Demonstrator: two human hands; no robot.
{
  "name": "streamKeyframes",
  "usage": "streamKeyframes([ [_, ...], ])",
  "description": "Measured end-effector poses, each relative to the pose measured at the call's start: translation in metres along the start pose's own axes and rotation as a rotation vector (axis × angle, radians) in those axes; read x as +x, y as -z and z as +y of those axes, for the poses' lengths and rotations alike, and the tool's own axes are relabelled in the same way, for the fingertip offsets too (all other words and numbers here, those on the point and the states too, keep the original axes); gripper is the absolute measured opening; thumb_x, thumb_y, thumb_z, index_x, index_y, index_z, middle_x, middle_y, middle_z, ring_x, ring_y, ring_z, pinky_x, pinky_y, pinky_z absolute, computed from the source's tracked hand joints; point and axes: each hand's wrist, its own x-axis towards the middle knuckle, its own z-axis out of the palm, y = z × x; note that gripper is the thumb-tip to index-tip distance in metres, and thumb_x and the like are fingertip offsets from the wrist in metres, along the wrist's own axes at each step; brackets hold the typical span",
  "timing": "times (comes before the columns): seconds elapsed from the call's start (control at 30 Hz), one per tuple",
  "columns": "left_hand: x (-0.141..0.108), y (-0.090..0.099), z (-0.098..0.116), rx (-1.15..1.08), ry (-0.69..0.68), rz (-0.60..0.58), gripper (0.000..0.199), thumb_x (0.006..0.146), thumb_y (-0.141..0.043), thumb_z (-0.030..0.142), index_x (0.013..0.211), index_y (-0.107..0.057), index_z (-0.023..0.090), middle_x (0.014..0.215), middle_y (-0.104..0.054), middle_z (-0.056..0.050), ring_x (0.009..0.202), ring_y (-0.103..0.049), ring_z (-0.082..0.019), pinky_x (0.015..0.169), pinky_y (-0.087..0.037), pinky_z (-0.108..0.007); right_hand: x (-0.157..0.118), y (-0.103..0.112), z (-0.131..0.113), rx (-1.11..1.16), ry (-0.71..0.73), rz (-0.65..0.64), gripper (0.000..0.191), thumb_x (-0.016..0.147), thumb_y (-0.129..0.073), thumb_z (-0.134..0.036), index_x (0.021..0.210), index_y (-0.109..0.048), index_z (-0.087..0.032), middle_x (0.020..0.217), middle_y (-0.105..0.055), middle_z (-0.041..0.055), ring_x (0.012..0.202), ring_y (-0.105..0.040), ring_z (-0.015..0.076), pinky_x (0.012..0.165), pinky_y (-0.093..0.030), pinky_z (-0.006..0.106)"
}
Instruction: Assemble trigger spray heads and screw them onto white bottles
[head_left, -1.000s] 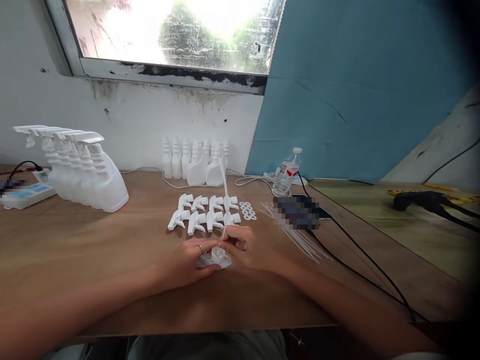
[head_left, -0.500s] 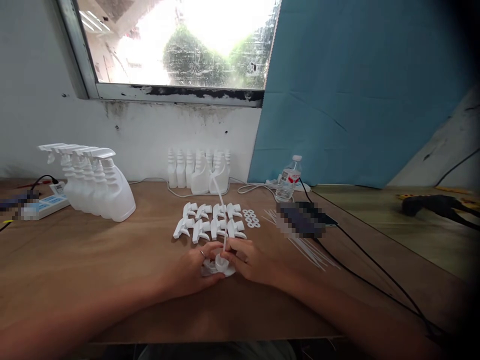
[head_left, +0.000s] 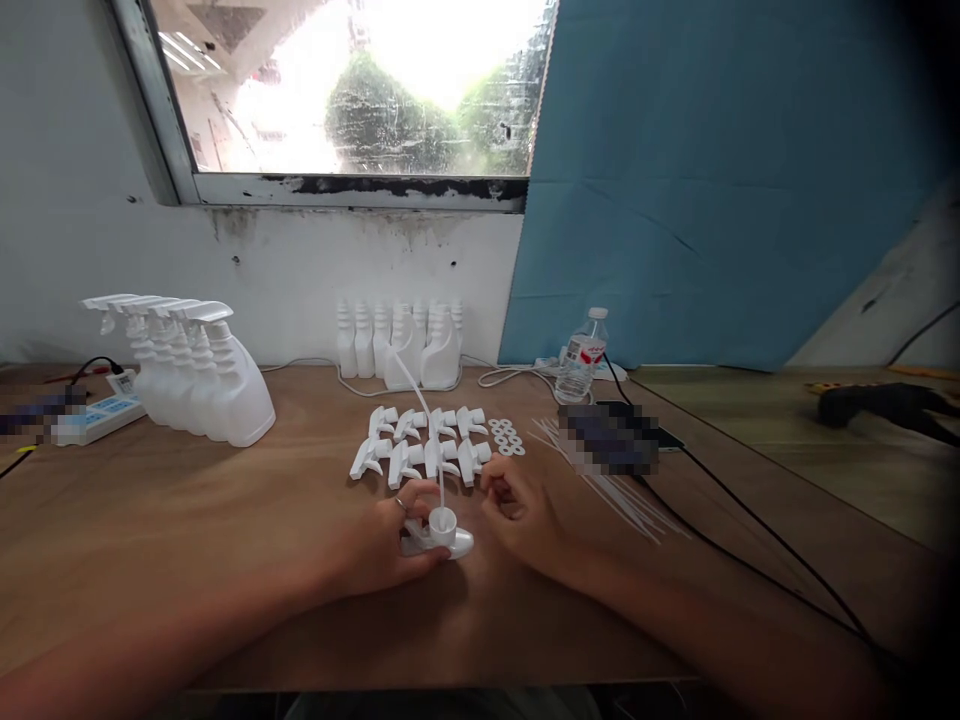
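Behind our brown desk [head_left: 225, 520] we see a window [head_left: 352, 90] and a blue board [head_left: 712, 180]. Our left hand [head_left: 382, 540] has its grip closed on a white spray head [head_left: 439, 535] that rests on the desk near us. A thin white tube [head_left: 424, 410] sticks up out of the spray head. Our right hand [head_left: 521, 510] is just beside the spray head, not touching it, with its fingers curled in and its grip holding nothing. Past our hands lie more spray heads [head_left: 420, 450], small white rings [head_left: 506, 437] and loose tubes [head_left: 615, 490]. White bottles [head_left: 195, 370] stand at the left.
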Motion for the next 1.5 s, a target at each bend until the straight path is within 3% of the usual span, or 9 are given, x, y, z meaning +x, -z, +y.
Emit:
streamKeyframes([
  [0.13,0.000,0.001,0.001,0.051,0.001,0.006,0.050,0.077,-0.064,0.037,0.120,-0.041,0.024,0.093,-0.068,0.001,0.066,-0.057,-0.011,0.059,-0.044,-0.021,0.001,-0.001,0.012,0.089,-0.174,0.023,0.025,0.066,-0.046,-0.003,0.082,-0.043,-0.022,0.072,-0.043,-0.0035,0.060,-0.041,0.0102,0.053,-0.032,0.021],
  [0.3,-0.001,-0.001,-0.002,0.063,0.001,0.021,0.051,0.076,-0.065,0.037,0.120,-0.043,0.024,0.096,-0.068,0.000,0.074,-0.062,-0.014,0.068,-0.047,-0.024,-0.002,-0.008,0.013,0.172,-0.231,-0.083,0.025,0.065,-0.043,-0.002,0.081,-0.044,-0.020,0.071,-0.043,-0.0037,0.058,-0.040,0.0087,0.053,-0.031,0.021],
  [0.73,-0.002,-0.003,-0.003,0.029,0.006,0.003,0.048,0.077,-0.064,0.036,0.119,-0.043,0.025,0.098,-0.067,0.000,0.070,-0.059,-0.012,0.064,-0.047,-0.023,0.001,-0.009,0.014,0.234,-0.245,-0.126,0.030,0.059,-0.041,-0.003,0.083,-0.041,-0.020,0.069,-0.037,-0.0054,0.057,-0.033,0.0084,0.053,-0.026,0.022],
  [1.03,-0.001,-0.002,-0.004,0.018,0.027,-0.001,0.049,0.076,-0.063,0.036,0.121,-0.044,0.026,0.102,-0.067,-0.001,0.074,-0.060,-0.014,0.065,-0.048,-0.023,0.002,-0.012,0.016,0.216,-0.291,-0.085,0.027,0.060,-0.042,-0.003,0.080,-0.042,-0.020,0.069,-0.040,-0.0053,0.058,-0.039,0.0085,0.053,-0.030,0.021],
  [1.3,-0.001,-0.003,-0.006,0.060,0.004,0.024,0.049,0.075,-0.064,0.037,0.120,-0.044,0.027,0.098,-0.067,0.001,0.076,-0.061,-0.014,0.069,-0.049,-0.024,-0.004,-0.012,0.011,0.080,-0.196,-0.156,0.027,0.062,-0.044,-0.002,0.082,-0.045,-0.020,0.061,-0.035,-0.0076,0.051,-0.032,0.0077,0.050,-0.026,0.021],
  [1.5,-0.001,-0.003,-0.006,0.071,0.006,0.023,0.048,0.077,-0.062,0.038,0.120,-0.044,0.028,0.100,-0.068,0.001,0.072,-0.061,-0.013,0.062,-0.048,-0.022,-0.003,-0.013,0.015,0.060,-0.188,-0.130,0.026,0.065,-0.044,-0.002,0.084,-0.047,-0.020,0.067,-0.043,-0.0055,0.054,-0.038,0.0083,0.053,-0.032,0.021],
])
